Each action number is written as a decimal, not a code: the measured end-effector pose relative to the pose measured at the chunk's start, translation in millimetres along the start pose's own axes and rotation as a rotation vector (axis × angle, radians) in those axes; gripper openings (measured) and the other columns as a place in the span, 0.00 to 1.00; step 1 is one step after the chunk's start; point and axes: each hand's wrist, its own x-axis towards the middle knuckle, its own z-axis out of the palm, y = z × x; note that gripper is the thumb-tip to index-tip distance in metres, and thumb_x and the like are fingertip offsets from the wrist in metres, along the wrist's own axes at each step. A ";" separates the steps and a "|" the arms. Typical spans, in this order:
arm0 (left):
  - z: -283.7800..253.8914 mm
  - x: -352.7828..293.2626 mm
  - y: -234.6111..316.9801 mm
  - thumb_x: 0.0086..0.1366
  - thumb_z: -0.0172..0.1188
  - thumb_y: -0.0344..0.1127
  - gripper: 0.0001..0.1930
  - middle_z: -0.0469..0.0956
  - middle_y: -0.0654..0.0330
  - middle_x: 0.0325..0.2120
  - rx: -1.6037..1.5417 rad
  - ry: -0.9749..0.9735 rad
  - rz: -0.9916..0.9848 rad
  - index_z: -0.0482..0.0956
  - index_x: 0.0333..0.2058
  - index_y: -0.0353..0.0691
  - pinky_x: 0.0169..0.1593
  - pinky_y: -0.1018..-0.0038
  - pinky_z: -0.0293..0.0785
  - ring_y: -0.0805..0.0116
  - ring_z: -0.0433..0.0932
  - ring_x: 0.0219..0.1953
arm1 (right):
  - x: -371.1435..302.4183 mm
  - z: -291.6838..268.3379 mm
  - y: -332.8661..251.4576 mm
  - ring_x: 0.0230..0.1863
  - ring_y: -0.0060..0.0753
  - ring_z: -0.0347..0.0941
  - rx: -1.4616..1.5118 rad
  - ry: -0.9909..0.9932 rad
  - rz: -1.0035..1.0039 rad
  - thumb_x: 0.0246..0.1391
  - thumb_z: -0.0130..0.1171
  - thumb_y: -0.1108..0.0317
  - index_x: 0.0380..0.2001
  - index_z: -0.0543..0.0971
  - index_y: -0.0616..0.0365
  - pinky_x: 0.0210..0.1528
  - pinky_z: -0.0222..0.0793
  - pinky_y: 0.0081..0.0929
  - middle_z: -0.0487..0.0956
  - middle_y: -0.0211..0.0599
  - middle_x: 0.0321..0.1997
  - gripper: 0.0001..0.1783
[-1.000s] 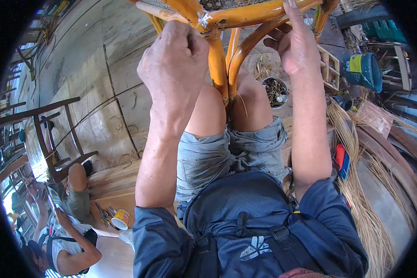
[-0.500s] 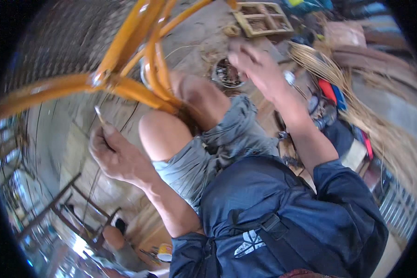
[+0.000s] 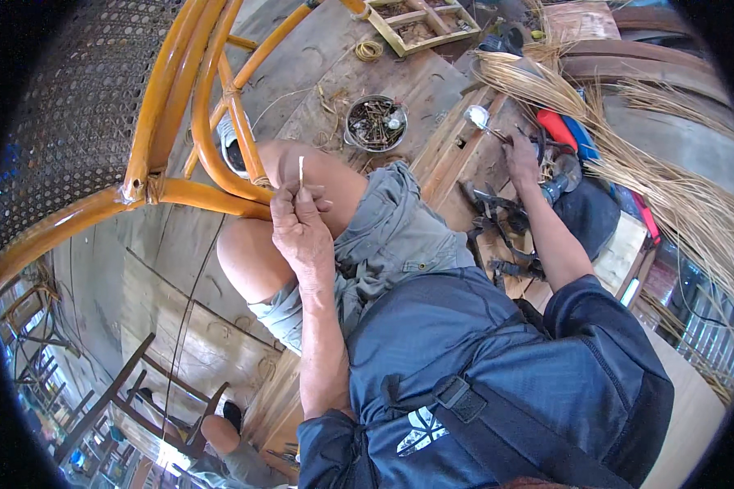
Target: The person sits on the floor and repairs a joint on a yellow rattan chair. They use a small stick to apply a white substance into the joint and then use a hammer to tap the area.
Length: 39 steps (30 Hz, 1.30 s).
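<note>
Pinched upright between the thumb and fingers of my left hand [image 3: 303,224] is a short thin pale stick [image 3: 302,169]. It stands over my knees, just right of the orange-brown cane chair frame [image 3: 212,197]. Out to the right, my right hand [image 3: 523,163] has its fingers curled at the thin handle of a tool with a shiny round whitish end [image 3: 475,116]. The tool lies low over a wooden board [image 3: 447,159]; its exact kind is not clear. Woven cane mesh [image 3: 81,98] fills the chair's side at the upper left.
A metal bowl of small dark pieces [image 3: 376,124] sits beyond my knees, near a divided wooden tray [image 3: 428,33] and a coil [image 3: 369,50]. Cane strips [image 3: 652,204] spread on the right, beside dark tools [image 3: 506,216]. Another person's leg [image 3: 220,433] shows at lower left.
My left hand has come right with the stick, from beside the chair to over my knees. My right hand has moved from above the bowl rightward and down to the tool's handle.
</note>
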 end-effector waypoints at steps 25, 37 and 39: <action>-6.2 13.3 -8.6 0.70 0.48 0.29 0.07 0.78 0.61 0.28 -0.185 0.038 -0.077 0.71 0.43 0.33 0.30 0.82 0.71 0.79 0.73 0.24 | 16.2 -41.9 -26.3 0.30 0.30 0.75 0.548 -0.119 -0.021 0.60 0.51 0.67 0.49 0.73 0.60 0.33 0.71 0.26 0.78 0.38 0.31 0.15; -5.8 16.3 -6.1 0.69 0.48 0.27 0.05 0.78 0.60 0.28 -0.189 0.046 -0.083 0.71 0.40 0.32 0.31 0.82 0.71 0.79 0.74 0.24 | 41.3 -43.2 -54.9 0.23 0.19 0.70 0.715 -0.002 0.109 0.61 0.51 0.67 0.46 0.75 0.63 0.29 0.69 0.19 0.76 0.30 0.26 0.14; -4.6 16.3 -5.4 0.69 0.48 0.27 0.05 0.78 0.60 0.28 -0.205 0.046 -0.091 0.71 0.40 0.32 0.31 0.83 0.71 0.79 0.74 0.24 | 46.8 -25.9 -40.0 0.22 0.20 0.71 0.541 0.076 0.032 0.60 0.51 0.67 0.44 0.76 0.63 0.29 0.70 0.21 0.76 0.32 0.24 0.13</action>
